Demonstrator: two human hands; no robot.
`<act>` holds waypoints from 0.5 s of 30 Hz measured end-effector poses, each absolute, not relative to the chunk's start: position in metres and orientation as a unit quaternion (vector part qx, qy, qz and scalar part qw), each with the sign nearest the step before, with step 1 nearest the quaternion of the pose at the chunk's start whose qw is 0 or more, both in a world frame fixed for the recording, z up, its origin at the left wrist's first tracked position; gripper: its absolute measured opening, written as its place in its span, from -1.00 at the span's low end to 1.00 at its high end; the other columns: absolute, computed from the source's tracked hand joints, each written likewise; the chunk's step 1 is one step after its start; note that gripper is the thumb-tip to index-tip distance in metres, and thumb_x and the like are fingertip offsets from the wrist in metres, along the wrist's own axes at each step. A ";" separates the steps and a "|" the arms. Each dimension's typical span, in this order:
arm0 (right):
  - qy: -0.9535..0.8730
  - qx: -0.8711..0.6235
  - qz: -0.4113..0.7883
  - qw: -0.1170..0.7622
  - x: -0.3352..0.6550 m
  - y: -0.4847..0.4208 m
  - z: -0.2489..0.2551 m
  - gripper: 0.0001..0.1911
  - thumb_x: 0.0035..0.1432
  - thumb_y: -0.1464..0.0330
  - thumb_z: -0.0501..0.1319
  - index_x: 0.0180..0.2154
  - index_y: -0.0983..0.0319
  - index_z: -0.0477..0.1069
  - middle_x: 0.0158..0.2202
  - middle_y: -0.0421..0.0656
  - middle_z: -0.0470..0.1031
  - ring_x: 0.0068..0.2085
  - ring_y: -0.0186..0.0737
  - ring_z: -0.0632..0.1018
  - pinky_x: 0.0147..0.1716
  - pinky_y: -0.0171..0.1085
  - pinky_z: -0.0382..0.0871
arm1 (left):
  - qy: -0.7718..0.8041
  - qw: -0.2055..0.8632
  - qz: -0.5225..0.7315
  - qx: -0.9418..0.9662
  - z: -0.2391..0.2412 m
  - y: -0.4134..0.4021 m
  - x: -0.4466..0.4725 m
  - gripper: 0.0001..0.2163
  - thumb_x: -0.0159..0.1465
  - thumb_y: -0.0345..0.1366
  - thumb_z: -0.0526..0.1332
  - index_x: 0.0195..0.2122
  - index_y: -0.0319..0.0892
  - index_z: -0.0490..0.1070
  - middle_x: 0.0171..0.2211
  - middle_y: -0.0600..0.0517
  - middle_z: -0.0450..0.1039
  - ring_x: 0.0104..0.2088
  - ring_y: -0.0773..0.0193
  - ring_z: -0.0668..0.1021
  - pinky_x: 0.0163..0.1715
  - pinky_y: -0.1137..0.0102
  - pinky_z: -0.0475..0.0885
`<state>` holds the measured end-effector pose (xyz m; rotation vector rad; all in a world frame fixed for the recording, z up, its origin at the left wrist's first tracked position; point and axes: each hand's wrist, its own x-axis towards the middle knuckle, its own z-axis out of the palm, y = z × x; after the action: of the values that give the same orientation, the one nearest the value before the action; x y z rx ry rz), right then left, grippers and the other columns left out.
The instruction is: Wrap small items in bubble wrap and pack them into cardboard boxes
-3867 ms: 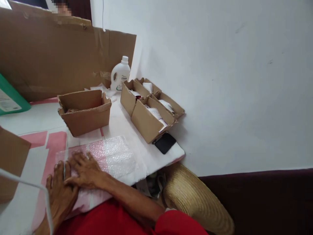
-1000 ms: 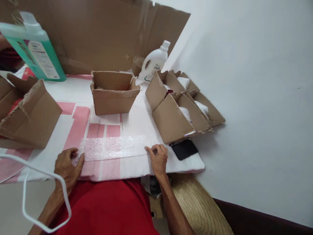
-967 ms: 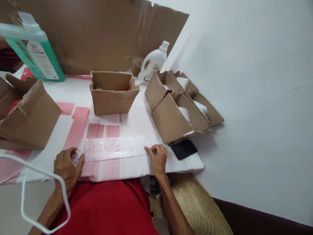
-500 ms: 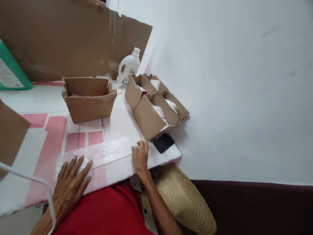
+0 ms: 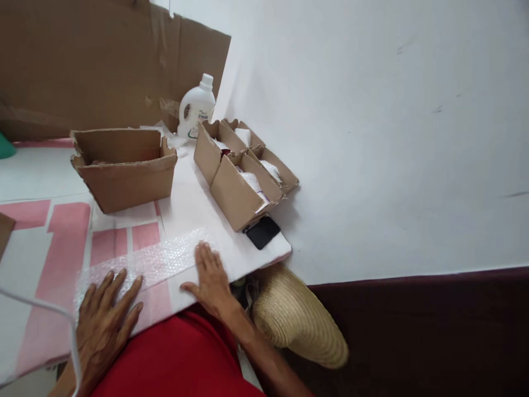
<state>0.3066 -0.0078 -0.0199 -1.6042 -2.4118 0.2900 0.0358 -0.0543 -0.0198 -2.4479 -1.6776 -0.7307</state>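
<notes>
The right hand [image 5: 214, 280] is uncurling, now lying over 1 end of the bubble wrap [image 5: 167, 259] on the bench [image 5: 184, 207]. Well apart, the left hand [image 5: 104, 315] is lying open, seemingly steadying the other end

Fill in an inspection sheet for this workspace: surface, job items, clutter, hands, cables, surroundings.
Surface: pink-and-white table cover, spread over the tabletop.
Job items: bubble wrap strip, lying flat along the near edge.
Clutter: lone open cardboard box; cluster of four open cardboard boxes holding white items; black flat object by the cluster; white handled bottle, upright.
Hands: left hand spread over the strip's left end; right hand, fingertips at its right end.
Cables: white cord, lower left, crossing in front of the left wrist.
Surroundings: cardboard sheet behind; white wall right; straw hat below table level.
</notes>
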 end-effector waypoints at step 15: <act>-0.874 -0.402 0.120 0.245 0.266 -0.022 -0.007 -0.40 0.35 0.20 0.20 0.32 0.29 0.23 0.30 0.07 0.34 0.33 0.09 0.28 0.24 0.04 0.25 | -0.563 0.066 -0.204 -0.798 -0.025 -0.058 0.035 -0.54 0.33 -0.23 0.17 0.27 -0.01 0.35 0.30 -0.17 0.33 0.34 -0.13 0.31 0.29 -0.05 0.18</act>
<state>0.2656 -0.0218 -0.0072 -1.0975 -2.3859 0.3270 0.0351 -0.0582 -0.0251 -2.4064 -1.6980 -0.6159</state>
